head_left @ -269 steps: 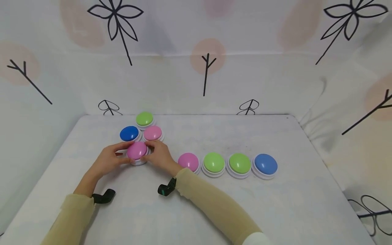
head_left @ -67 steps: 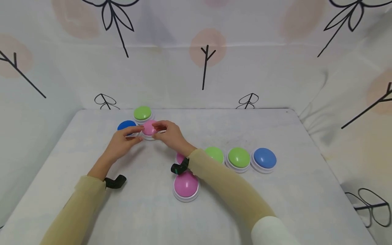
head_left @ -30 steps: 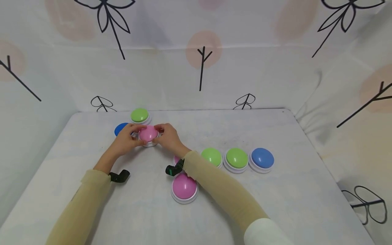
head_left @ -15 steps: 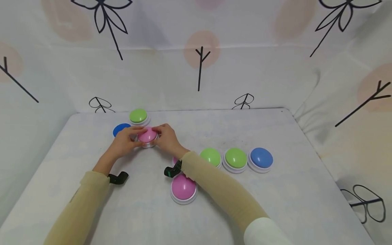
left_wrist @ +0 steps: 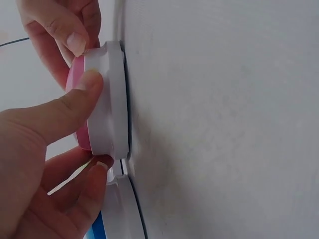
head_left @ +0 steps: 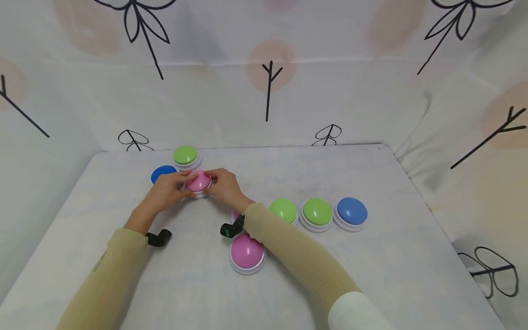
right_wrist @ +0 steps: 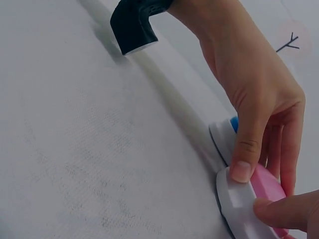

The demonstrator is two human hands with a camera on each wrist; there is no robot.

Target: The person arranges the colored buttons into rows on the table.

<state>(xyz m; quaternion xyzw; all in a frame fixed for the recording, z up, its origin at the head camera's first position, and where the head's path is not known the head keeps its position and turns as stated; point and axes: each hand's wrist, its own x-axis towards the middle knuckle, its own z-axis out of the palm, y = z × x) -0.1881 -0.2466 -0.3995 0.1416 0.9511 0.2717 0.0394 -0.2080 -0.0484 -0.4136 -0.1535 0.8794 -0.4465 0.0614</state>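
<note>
A light pink dome push button (head_left: 198, 181) with a white base sits on the table at the left. My left hand (head_left: 167, 191) grips its left side, and my right hand (head_left: 224, 187) grips its right side. Up close in the left wrist view, the left thumb (left_wrist: 82, 99) presses the white base wall, with fingers on its far side. In the right wrist view, the right thumb (right_wrist: 271, 211) lies against the same base. A blue button (head_left: 162, 173), partly hidden by the left hand, and a green button (head_left: 185, 156) stand just behind.
A darker pink button (head_left: 247, 252) stands near the front middle. Behind it runs a row: a pink one mostly hidden by the right wrist, two green buttons (head_left: 283, 211) (head_left: 317, 212) and a blue button (head_left: 350, 211). Printed cloth walls (head_left: 231, 105) enclose the table (head_left: 392, 275).
Nine seconds ago both hands held the darker pink button at the left; it now stands front middle. Both hands have since gripped the light pink button, which has shifted slightly towards the front.
</note>
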